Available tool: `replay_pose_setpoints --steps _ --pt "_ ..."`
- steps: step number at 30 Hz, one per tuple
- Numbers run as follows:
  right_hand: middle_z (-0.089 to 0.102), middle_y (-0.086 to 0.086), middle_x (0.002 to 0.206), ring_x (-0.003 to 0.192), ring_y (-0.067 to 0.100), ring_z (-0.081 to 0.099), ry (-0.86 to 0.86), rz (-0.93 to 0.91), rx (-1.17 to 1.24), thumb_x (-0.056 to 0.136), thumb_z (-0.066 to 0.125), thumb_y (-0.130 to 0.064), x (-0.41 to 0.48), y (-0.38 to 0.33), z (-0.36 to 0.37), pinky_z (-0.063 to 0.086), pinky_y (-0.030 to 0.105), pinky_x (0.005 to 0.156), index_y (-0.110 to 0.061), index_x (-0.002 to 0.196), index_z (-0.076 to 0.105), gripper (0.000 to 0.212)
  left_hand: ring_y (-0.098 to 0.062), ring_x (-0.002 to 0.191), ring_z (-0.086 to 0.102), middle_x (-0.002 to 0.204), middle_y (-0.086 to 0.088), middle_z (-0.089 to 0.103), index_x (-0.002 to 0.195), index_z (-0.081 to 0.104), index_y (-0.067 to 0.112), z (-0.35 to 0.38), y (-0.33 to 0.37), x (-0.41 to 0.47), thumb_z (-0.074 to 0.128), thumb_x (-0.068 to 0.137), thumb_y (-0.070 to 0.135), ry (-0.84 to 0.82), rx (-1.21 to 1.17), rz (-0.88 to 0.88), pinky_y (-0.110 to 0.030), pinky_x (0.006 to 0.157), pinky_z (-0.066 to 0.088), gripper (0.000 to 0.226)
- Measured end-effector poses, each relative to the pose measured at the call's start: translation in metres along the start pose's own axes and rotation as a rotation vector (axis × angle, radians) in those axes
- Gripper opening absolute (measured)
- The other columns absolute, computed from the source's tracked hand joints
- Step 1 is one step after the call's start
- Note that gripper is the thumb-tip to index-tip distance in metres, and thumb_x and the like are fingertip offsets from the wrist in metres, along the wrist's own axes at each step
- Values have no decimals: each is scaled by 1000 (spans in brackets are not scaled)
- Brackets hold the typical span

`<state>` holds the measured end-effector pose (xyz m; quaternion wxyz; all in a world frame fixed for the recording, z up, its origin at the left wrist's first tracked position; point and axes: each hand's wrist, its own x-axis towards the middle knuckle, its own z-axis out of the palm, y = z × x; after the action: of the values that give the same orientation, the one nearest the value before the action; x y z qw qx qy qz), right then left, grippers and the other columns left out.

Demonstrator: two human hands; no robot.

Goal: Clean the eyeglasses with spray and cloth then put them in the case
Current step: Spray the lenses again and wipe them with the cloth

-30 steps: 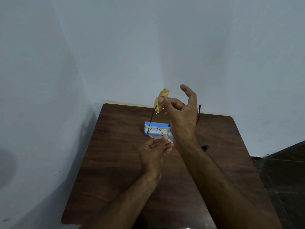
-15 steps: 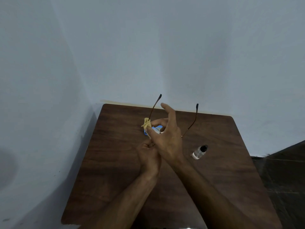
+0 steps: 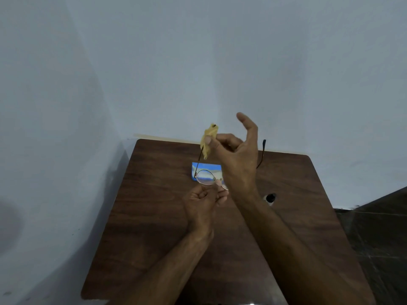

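My left hand (image 3: 203,200) pinches the thin-rimmed eyeglasses (image 3: 206,177) at the bridge and holds them above the table, temples open and pointing away from me. My right hand (image 3: 236,158) is raised above the frame. Its thumb and a finger pinch a small yellow cloth (image 3: 208,139) around the far end of the left temple, and its other fingers are spread upward. The right temple tip shows just past my right wrist. A blue case (image 3: 211,169) lies on the table behind the glasses. The spray bottle (image 3: 270,198) lies on the table, mostly hidden by my right forearm.
The dark wooden table (image 3: 154,227) stands in a corner between two pale walls. A dark floor (image 3: 378,227) drops away past its right edge.
My right hand slid the cloth from the lens end up along the left temple to its tip, uncovering the lens and hiding most of the bottle. My left hand stayed put.
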<state>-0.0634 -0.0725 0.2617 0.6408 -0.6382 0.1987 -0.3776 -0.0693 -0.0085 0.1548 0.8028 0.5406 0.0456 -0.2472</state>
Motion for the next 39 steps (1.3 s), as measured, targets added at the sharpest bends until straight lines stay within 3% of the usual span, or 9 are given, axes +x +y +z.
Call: replay_pose_setpoints --steps 2,7,12,18,23,26,32,34,39 --pt "79 9 89 89 20 75 83 29 51 86 85 -8 10 -12 -3 59 37 98 -19 148 39 78 -10 61 75 69 -6 78 86 76 2 0 0 -2 73 95 3 7 -15 -22 -23 62 62 9" --pt "81 9 92 99 24 77 127 98 82 86 86 -15 18 -15 -5 50 50 111 -20 144 43 73 -15 66 77 78 -13 79 90 78 1 0 2 -4 77 93 8 8 -27 -38 -24 64 63 8" --pt "79 12 89 86 20 77 72 41 43 86 84 -7 -1 -4 -4 59 27 86 -17 147 41 75 -9 62 75 71 -3 79 91 77 4 -2 4 -4 74 93 6 31 -24 -23 -23 60 62 4" --pt "80 2 87 91 15 77 -43 -19 -166 84 85 -5 -18 22 0 57 45 101 -20 149 39 82 -1 42 53 46 10 59 63 62 6 -5 -2 2 69 90 -11 57 131 58 -17 49 44 32" --pt "78 -10 85 93 4 73 -140 -22 -363 84 84 -10 -26 36 -5 50 12 90 -22 149 41 79 -4 53 66 57 5 71 83 73 -7 -3 -1 0 63 89 -17 54 109 97 -18 54 51 15" --pt "79 -8 85 94 -1 71 -164 -3 -387 83 82 -7 -29 39 -9 45 6 86 -20 147 45 74 -1 50 66 53 6 70 89 71 -13 -2 1 -2 58 90 -23 39 82 124 -13 52 50 17" --pt "80 -2 89 86 6 76 -108 26 -245 91 77 -9 -22 19 -16 58 17 78 -22 138 54 54 -4 48 61 55 2 69 76 72 -1 -1 -4 -5 69 92 -9 71 26 73 -19 49 49 18" --pt "80 -4 90 89 9 77 -41 -25 -270 93 78 -13 -17 15 -20 62 29 84 -23 134 58 46 -6 52 67 60 0 73 80 74 2 1 -2 -8 72 93 -3 71 -2 40 -19 50 54 14" --pt "80 -4 90 86 8 77 129 -67 -280 95 75 -16 -9 -2 -34 64 33 79 -22 121 66 27 -12 63 75 74 -9 78 86 78 4 3 -3 -11 77 92 7 46 -93 -55 -24 62 63 7"
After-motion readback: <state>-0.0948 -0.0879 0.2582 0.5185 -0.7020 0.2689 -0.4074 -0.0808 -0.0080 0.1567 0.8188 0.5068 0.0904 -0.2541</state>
